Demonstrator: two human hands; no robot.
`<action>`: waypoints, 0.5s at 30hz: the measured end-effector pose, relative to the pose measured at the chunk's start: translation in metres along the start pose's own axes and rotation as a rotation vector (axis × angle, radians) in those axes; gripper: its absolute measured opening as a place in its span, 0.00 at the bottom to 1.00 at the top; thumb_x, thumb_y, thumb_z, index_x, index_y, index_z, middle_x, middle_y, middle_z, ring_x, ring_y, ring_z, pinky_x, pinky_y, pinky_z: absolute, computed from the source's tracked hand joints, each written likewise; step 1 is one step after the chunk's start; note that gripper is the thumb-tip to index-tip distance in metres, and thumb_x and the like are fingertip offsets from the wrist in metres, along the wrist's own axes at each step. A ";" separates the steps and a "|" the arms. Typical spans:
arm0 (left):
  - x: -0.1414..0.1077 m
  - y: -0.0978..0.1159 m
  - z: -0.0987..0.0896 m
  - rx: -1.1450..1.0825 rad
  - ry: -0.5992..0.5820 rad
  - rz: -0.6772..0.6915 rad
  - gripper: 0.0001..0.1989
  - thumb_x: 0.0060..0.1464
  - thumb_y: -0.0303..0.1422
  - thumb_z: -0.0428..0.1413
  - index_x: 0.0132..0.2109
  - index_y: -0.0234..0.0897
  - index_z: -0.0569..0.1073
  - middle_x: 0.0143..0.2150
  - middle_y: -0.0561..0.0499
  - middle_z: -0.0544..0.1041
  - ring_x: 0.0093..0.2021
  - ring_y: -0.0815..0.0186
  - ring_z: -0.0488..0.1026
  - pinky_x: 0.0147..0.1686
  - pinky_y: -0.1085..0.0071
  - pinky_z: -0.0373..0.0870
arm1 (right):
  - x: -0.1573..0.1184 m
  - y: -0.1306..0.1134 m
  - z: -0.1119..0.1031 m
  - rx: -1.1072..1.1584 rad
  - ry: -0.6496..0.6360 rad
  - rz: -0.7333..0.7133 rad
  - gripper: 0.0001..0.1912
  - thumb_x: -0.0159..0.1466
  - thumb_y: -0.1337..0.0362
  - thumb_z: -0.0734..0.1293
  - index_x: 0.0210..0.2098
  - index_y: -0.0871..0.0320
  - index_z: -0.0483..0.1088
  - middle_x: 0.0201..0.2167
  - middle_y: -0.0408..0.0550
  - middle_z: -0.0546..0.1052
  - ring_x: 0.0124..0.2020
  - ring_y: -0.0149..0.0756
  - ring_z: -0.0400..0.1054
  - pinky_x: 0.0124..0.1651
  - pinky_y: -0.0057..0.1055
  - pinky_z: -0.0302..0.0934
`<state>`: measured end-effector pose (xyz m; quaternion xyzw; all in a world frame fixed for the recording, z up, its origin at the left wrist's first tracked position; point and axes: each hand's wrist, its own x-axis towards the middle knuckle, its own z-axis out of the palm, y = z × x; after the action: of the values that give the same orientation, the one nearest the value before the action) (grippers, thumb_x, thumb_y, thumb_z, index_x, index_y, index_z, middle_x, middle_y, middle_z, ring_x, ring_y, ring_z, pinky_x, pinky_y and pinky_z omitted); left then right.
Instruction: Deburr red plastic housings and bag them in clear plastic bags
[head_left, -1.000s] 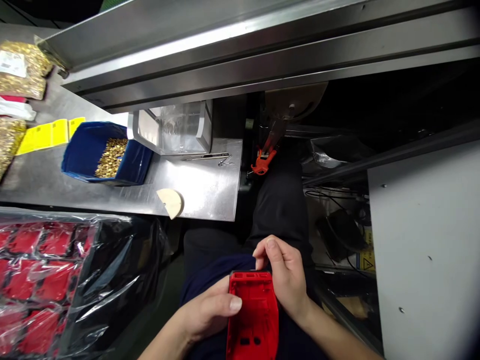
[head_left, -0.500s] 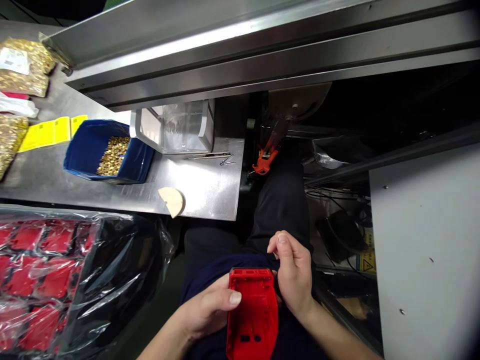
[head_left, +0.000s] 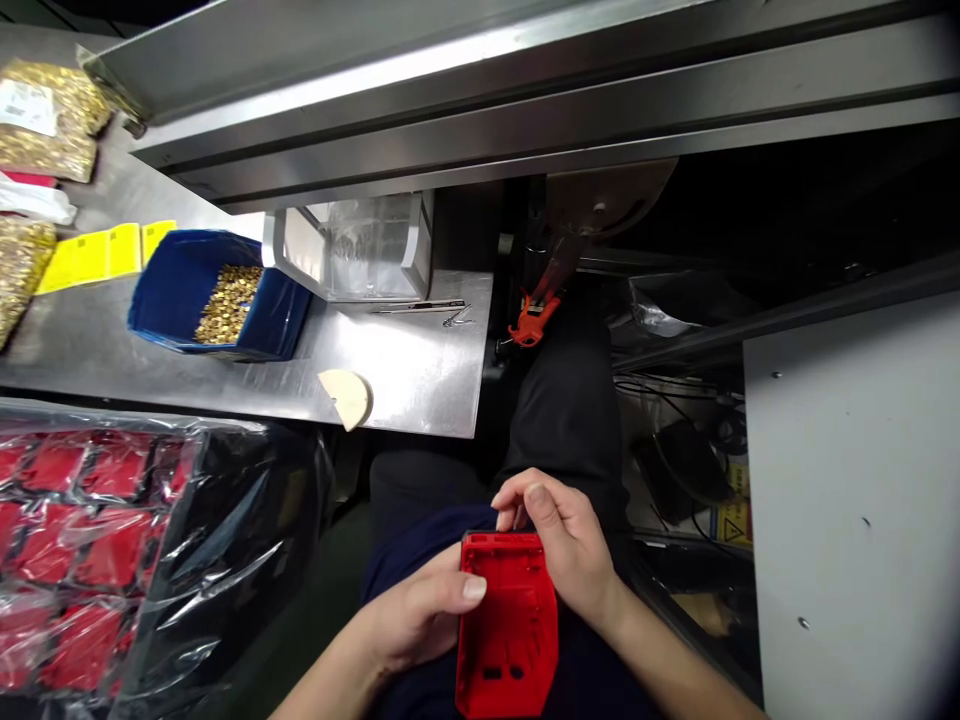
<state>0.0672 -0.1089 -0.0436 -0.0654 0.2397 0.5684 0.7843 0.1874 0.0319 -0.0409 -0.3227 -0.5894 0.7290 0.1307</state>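
Observation:
A red plastic housing, hollow side up, rests over my lap. My left hand grips it from the left, thumb on the side wall and fingers hidden beneath. At the housing's upper right corner is my right hand, its fingers curled and the thumb bent towards them by the top edge. Whatever those fingers hold, if anything, is hidden. Small slots show in the housing's top wall, and two dark openings lie in its floor near the bottom.
On the metal bench stand a blue bin of small brass pieces, a clear drawer and a cream half-disc. Lower left, a plastic-lined box holds several red housings. An orange-handled tool hangs above my knee. A metal beam crosses overhead.
My right hand has moved left, from beside the housing to its top edge, with fingers reaching over it. My left hand keeps its grip on the housing.

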 end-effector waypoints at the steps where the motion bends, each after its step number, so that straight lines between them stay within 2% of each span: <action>1: 0.000 0.000 0.000 0.004 0.002 -0.002 0.20 0.55 0.37 0.66 0.53 0.33 0.79 0.44 0.43 0.81 0.42 0.62 0.77 0.45 0.70 0.71 | 0.000 0.000 0.000 0.012 -0.003 0.014 0.20 0.77 0.53 0.58 0.38 0.55 0.76 0.29 0.43 0.77 0.31 0.32 0.71 0.37 0.28 0.64; 6: 0.000 0.000 -0.001 0.018 0.016 0.001 0.21 0.55 0.38 0.65 0.53 0.33 0.79 0.44 0.42 0.82 0.42 0.60 0.78 0.45 0.68 0.72 | 0.000 0.001 0.002 -0.039 0.095 0.055 0.21 0.77 0.52 0.57 0.35 0.55 0.74 0.26 0.41 0.71 0.28 0.30 0.66 0.33 0.27 0.60; 8: 0.001 0.001 -0.001 0.012 0.012 -0.001 0.21 0.56 0.38 0.65 0.54 0.33 0.79 0.45 0.42 0.82 0.43 0.59 0.78 0.45 0.68 0.72 | -0.001 0.001 0.003 -0.036 0.094 0.054 0.21 0.77 0.53 0.57 0.38 0.55 0.75 0.27 0.42 0.73 0.29 0.31 0.67 0.34 0.27 0.61; 11: 0.001 0.002 -0.001 0.008 -0.011 -0.007 0.22 0.55 0.38 0.66 0.54 0.32 0.78 0.46 0.41 0.82 0.43 0.60 0.78 0.45 0.69 0.72 | -0.001 0.000 0.002 0.021 0.023 0.049 0.22 0.77 0.52 0.56 0.40 0.55 0.77 0.32 0.45 0.79 0.33 0.34 0.73 0.38 0.29 0.65; 15: 0.002 0.000 -0.003 0.010 0.019 -0.001 0.22 0.55 0.37 0.65 0.55 0.33 0.78 0.45 0.42 0.82 0.41 0.60 0.79 0.45 0.68 0.72 | -0.001 0.002 0.002 -0.029 0.082 0.021 0.20 0.76 0.54 0.58 0.34 0.55 0.74 0.27 0.42 0.75 0.29 0.31 0.70 0.34 0.27 0.63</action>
<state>0.0669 -0.1087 -0.0469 -0.0669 0.2500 0.5660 0.7827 0.1874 0.0289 -0.0420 -0.3604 -0.5907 0.7077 0.1425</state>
